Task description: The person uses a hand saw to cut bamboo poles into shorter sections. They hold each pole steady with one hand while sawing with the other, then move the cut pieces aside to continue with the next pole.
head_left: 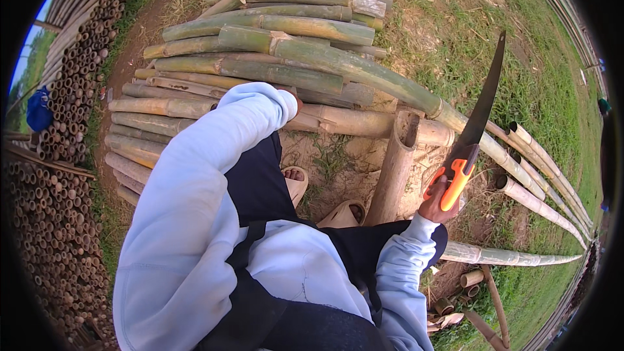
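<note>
My right hand [440,205] is wrapped round the orange and black handle of a hand saw [484,101]. The saw's long, slightly curved dark blade points up and away, over the grass. Beside the blade runs a long green bamboo pole [374,77], its thick end over the stack of cut bamboo pieces [292,27] and its thin part stretching right. My left arm reaches forward across my body to the stack; only a sliver of my left hand [296,100] shows past the cuff, beside a brownish bamboo piece [351,120]. Its fingers are hidden.
An upright bamboo post [395,172] with a notched top stands in front of me, under the pole. Several long poles [543,205] lie on the grass at right. Short offcuts [472,278] lie near my right side. Stacked bamboo [55,221] and a blue bag-like thing [39,110] are at far left.
</note>
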A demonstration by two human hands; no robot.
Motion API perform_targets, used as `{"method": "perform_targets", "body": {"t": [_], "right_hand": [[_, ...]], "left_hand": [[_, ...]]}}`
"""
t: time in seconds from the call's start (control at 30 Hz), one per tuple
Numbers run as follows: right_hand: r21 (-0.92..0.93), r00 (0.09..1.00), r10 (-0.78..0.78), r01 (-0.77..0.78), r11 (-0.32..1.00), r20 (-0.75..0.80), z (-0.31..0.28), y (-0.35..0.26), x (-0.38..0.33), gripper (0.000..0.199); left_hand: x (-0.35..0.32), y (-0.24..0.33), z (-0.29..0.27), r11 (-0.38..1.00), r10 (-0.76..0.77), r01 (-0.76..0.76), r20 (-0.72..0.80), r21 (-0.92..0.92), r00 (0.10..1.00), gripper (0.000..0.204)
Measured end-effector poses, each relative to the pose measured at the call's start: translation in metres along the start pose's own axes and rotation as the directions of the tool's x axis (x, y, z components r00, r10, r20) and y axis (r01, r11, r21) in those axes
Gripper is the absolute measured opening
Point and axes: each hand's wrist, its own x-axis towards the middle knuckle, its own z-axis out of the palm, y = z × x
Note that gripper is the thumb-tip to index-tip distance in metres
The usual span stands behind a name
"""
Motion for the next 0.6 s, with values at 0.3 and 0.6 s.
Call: {"method": "perform_targets", "body": {"t": [0.3,0.6], "right_hand": [[0.147,0.998,-0.010,0.019,0.989,-0.062,0.000,-0.006,0.001,0.016],[0.149,0.997,0.006,0.006,0.989,-0.074,-0.007,0.002,0.000,0.021]], "left_hand": [[-0.028,-0.011,-0.029,0.965,-0.178,0.091,-0.360,-0.245,0.916,0.026],[-0.054,0.013,-0.042,0.965,-0.047,-0.183,-0.812,-0.187,0.581,0.057]]}}
